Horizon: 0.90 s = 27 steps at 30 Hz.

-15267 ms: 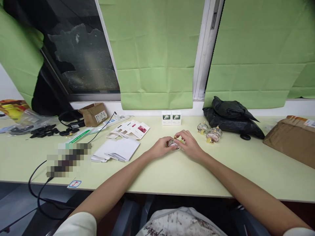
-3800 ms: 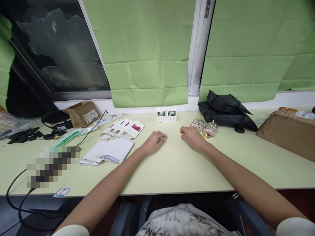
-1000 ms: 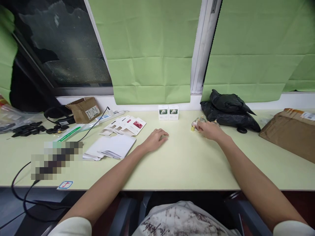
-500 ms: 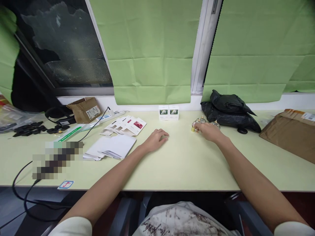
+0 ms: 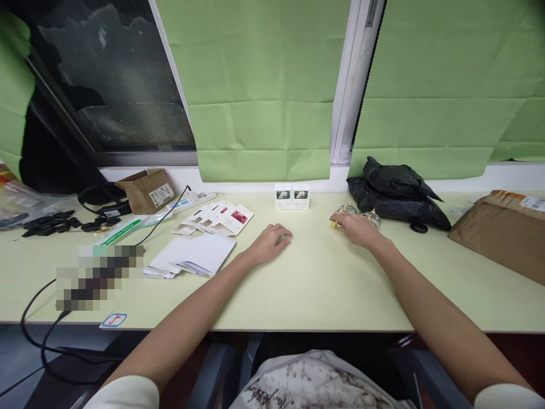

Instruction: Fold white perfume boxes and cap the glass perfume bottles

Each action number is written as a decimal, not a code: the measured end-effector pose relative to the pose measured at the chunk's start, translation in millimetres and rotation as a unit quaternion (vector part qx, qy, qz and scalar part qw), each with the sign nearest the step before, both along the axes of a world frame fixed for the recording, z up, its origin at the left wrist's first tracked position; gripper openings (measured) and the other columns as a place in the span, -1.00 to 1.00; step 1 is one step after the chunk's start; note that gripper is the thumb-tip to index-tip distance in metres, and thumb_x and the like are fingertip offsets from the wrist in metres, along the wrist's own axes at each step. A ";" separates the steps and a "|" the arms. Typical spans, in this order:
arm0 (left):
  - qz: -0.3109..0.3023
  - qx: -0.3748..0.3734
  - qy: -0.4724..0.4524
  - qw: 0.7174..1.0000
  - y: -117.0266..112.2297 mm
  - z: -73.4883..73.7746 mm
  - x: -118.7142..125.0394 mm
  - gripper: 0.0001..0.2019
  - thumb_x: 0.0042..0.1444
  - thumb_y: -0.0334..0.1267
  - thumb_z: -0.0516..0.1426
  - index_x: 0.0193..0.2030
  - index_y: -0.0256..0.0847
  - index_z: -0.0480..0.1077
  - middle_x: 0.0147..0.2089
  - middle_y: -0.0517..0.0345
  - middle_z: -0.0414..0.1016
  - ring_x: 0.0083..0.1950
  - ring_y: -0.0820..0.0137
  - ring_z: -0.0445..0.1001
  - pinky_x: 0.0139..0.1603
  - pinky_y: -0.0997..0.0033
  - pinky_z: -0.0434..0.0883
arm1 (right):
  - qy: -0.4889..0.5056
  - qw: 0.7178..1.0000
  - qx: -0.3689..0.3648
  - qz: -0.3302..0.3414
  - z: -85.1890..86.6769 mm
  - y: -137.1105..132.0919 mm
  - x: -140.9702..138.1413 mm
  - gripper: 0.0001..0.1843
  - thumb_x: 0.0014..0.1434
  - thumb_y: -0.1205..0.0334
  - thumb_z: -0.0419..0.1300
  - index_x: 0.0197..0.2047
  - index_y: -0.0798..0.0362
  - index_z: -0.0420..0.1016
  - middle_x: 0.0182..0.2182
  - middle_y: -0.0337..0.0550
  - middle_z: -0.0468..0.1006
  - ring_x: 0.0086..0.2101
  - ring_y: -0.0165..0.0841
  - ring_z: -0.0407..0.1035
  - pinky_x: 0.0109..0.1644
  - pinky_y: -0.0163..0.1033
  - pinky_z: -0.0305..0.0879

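My left hand point(image 5: 268, 244) rests on the table with its fingers loosely bent and thumb apart, holding nothing. To its left lie flattened white cartons point(image 5: 202, 253) and printed cartons point(image 5: 217, 218). My right hand point(image 5: 355, 228) reaches to a group of small clear glass pieces with gold tops point(image 5: 371, 218). Its fingers are closed over a small gold-capped glass bottle point(image 5: 333, 225), whose yellow-gold cap sticks out at the fingertips; the rest is mostly hidden. Two small white boxes point(image 5: 292, 196) with flower pictures stand side by side at the back, between the hands.
Black plastic bags point(image 5: 398, 196) lie behind my right hand, with a small black round object point(image 5: 418, 227) beside them. A brown package point(image 5: 502, 233) sits at the right. An open cardboard box point(image 5: 147, 190), cables and black parts point(image 5: 51, 223) occupy the left side.
My right hand has shifted slightly left and its fingers now cover more of the gold-capped bottle. The left hand stays where it was.
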State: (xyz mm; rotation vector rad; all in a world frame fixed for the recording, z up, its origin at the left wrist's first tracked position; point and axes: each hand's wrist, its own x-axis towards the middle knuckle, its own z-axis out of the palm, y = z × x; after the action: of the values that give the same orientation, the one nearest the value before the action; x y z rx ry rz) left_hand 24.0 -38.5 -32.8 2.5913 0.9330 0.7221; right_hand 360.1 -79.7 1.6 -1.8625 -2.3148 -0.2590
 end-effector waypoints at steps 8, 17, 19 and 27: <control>-0.003 0.003 0.000 1.000 0.0 0.4 -0.5 -0.69 0.41 -0.05 0.04 0.10 -0.08 0.51 0.08 0.00 0.51 0.09 0.16 0.43 0.22 0.04 0.36 | -0.016 0.999 -0.010 -0.035 1.9 0.6 -1.3 -0.42 0.28 0.46 0.02 0.30 -0.08 0.45 0.07 0.06 0.61 -0.12 -0.13 0.49 -0.05 -0.12 0.28; 0.013 -0.022 -0.017 1.000 2.5 -0.7 0.2 -0.69 0.37 -0.03 0.08 0.09 -0.08 0.51 0.07 0.00 0.51 0.11 0.15 0.43 0.20 0.04 0.40 | 0.079 0.995 0.049 0.039 -17.2 2.4 -33.6 -0.62 0.47 0.30 -0.06 0.19 -0.03 0.48 0.09 -0.07 0.61 0.02 -0.20 0.49 0.00 -0.19 0.28; 0.024 -0.028 -0.025 0.999 3.4 -2.0 1.5 -0.69 0.36 -0.02 0.09 0.08 -0.08 0.52 0.07 0.00 0.51 0.09 0.16 0.44 0.19 0.04 0.42 | 0.107 0.991 0.052 0.052 -27.1 3.9 -44.8 -0.63 0.50 0.25 -0.07 0.18 -0.03 0.48 0.08 -0.08 0.61 0.02 -0.22 0.49 0.03 -0.20 0.27; 0.027 -0.028 -0.009 0.999 33.1 0.1 3.2 -0.67 0.37 -0.04 0.07 0.11 -0.13 0.49 0.07 -0.03 0.51 -0.01 0.23 0.51 0.12 0.12 0.48 | 0.175 0.981 0.060 0.063 -47.2 12.9 -53.3 -0.65 0.50 0.20 -0.07 0.19 -0.02 0.44 0.11 -0.11 0.59 -0.01 -0.22 0.50 -0.03 -0.20 0.29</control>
State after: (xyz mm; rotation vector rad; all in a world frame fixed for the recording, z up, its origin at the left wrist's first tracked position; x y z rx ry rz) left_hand 27.2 -5.4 -32.7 2.5150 1.0078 0.7221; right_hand 306.8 -66.9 -45.6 -1.5521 -2.1138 -0.0477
